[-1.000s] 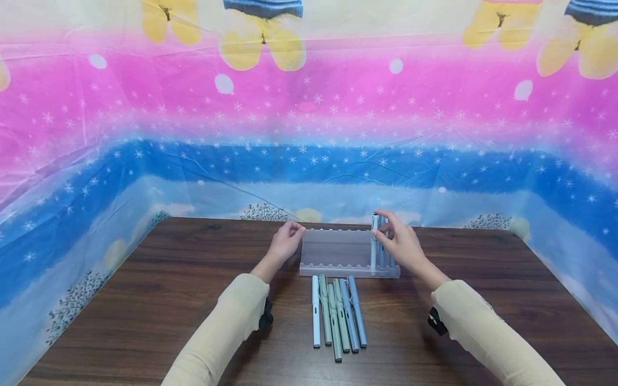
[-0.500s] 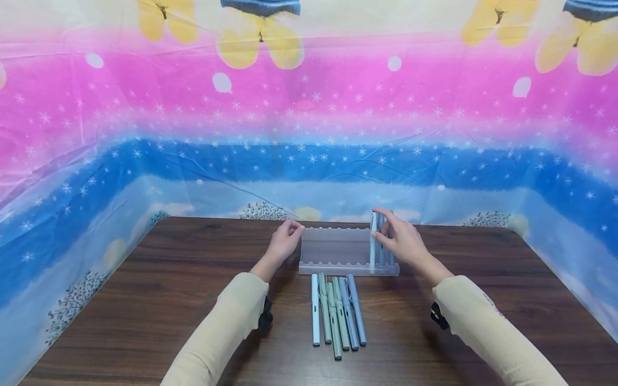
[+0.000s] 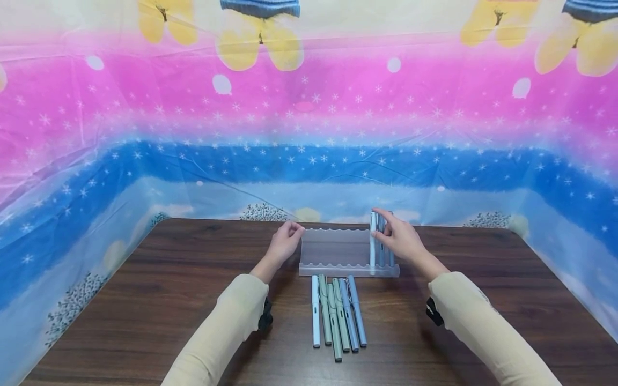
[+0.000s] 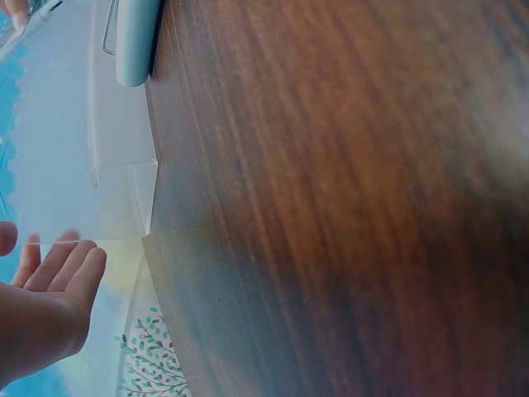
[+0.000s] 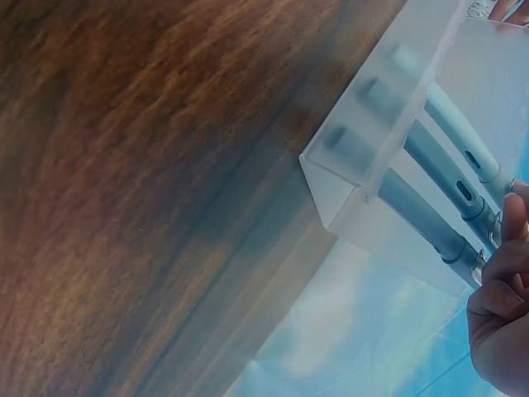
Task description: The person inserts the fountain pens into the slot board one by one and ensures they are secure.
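A clear plastic pen rack [image 3: 338, 249] with scalloped edges stands on the table. My left hand [image 3: 285, 241] pinches its upper left corner; in the left wrist view the fingers [image 4: 78, 277] lie along that side edge. With thumb and index finger, my right hand [image 3: 403, 246] holds a light blue pen [image 3: 373, 246] upright in the rack, index fingertip at its top end. Two darker blue-grey pens stand right of it, partly behind the hand. In the right wrist view all three lower ends sit behind the rack's front lip [image 5: 372, 116].
In front of the rack several capped pens lie side by side on the dark wood table [image 3: 193, 300]: a light blue pen [image 3: 316, 311], green pens [image 3: 333, 321] and blue-grey pens [image 3: 357, 311]. A printed cloth [image 3: 309, 161] hangs behind and around the table.
Hardly anything differs. My right hand and the light blue pen have shifted very slightly left, while my left hand stays at the rack's corner.
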Demonstrator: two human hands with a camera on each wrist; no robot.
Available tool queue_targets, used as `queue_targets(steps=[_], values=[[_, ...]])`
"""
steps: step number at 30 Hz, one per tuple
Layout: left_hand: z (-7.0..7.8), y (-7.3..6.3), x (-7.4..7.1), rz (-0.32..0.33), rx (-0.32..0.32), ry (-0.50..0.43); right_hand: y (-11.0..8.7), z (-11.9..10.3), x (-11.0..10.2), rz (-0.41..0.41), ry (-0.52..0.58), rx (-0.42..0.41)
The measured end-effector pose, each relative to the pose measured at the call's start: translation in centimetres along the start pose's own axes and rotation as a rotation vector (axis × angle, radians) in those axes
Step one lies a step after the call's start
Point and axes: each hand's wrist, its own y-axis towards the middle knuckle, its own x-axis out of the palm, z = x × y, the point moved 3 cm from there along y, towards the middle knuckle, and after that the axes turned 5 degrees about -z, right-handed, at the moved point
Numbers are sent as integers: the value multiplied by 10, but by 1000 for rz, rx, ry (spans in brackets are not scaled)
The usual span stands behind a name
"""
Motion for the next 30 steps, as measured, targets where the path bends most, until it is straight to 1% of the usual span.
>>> queue_targets(steps=[7,17,20,25,30], values=[[1,-1,0,0,14,1,3,0,1,-25,-21,32],[1,-3,0,-7,1,-12,2,-1,1,-28,-26,32],[1,-3,1,-7,-6,-14,1,-2,0,-6,-6,19],[0,-3,1,-5,-11,-15,-3,-7,0,48,10,-40],[0,-1,0,-1,-10,-14,-13,-12,6,25,23,-70]])
